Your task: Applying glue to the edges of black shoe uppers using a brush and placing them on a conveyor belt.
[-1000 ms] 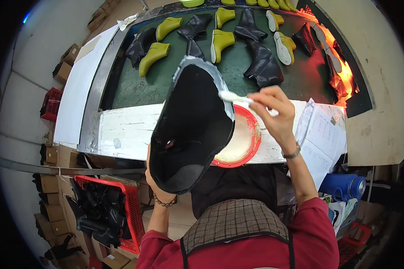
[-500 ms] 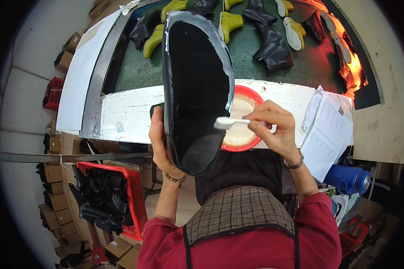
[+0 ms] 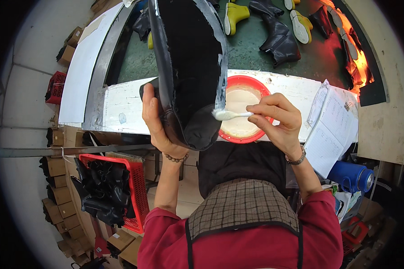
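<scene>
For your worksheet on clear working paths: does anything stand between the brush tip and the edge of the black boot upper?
Nothing visible does. The brush, held by the right hand, has its white tip on the black boot upper, which the left hand holds.

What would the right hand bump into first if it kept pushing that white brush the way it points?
Probably the black boot piece. The right hand aims the white brush leftward, and its tip already seems to touch the boot's whitish edge, though depth is hard to judge.

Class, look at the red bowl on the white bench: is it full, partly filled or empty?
Partly filled. The red bowl holds a pale cream paste, with red inner wall showing above it. How deep the paste goes cannot be told.
</scene>
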Demonstrator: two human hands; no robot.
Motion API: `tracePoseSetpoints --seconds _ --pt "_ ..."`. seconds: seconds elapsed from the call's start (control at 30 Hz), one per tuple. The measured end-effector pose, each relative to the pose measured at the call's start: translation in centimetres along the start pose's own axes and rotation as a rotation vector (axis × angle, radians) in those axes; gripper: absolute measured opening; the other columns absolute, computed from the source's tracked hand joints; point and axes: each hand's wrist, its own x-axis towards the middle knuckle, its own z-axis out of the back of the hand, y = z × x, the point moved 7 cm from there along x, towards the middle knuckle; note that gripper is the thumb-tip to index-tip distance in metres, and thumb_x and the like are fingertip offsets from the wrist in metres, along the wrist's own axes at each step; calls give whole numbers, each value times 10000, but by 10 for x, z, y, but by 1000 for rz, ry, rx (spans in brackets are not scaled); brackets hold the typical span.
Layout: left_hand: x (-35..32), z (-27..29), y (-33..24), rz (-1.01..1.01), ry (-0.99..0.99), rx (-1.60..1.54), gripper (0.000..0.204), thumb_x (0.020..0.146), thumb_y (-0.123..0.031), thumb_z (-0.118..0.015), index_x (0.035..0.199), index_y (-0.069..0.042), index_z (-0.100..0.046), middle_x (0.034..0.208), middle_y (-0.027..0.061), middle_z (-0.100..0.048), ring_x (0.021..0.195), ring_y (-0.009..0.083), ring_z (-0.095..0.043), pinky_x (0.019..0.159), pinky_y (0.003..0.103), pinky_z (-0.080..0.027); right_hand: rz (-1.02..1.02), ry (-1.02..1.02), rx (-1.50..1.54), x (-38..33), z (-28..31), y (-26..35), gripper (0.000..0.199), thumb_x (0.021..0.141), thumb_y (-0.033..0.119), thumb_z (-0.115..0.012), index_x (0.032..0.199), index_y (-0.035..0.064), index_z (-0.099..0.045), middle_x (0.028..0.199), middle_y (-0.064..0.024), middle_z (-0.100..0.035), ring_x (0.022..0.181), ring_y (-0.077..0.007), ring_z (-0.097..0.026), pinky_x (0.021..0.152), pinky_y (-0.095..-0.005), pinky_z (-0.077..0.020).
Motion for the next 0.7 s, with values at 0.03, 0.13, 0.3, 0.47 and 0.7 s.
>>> tracePoseSetpoints --seconds 0.03,0.13,0.3,0.47,0.7 --pt "-1 2 9 31 -57 -198 597 957 -146 -686 1462 30 -421 1497 317 -447 1362 424 -495 1132 474 -405 16 30 -17 -1 -2 6 285 752 -19 -838 1027 37 -792 921 -48 -649 755 -109 -606 636 -228 -468" --pt "16 -6 3 25 -47 -180 609 937 -164 -699 1452 19 -431 1491 313 -456 1348 441 -504 1123 494 -410 15 72 -54 -7 -3 18 281 742 -22 -837 1014 38 -795 897 -54 -648 728 -117 -607 613 -234 -462" --pt "36 -20 -24 -367 8 198 568 923 -201 -692 1413 3 -490 1469 306 -488 1340 466 -504 1112 521 -408 -81 139 -17 -8 -6 29 222 782 -3 -817 1001 30 -794 843 -42 -648 690 -103 -589 567 -227 -431" --pt "34 -24 -22 -429 55 272 465 922 -222 -690 1317 3 -591 1431 304 -530 1330 480 -512 1104 520 -413 -298 259 111 -3 -14 13 118 877 75 -762 971 6 -778 765 -40 -638 638 -94 -546 539 -248 -401" --pt "39 50 18 332 154 68 514 839 97 -687 1338 57 -569 1283 121 -649 1180 200 -608 1013 328 -481 -47 411 -1050 -11 -21 -75 94 830 124 -724 775 48 -725 836 -60 -665 737 -233 -646 644 -365 -522"
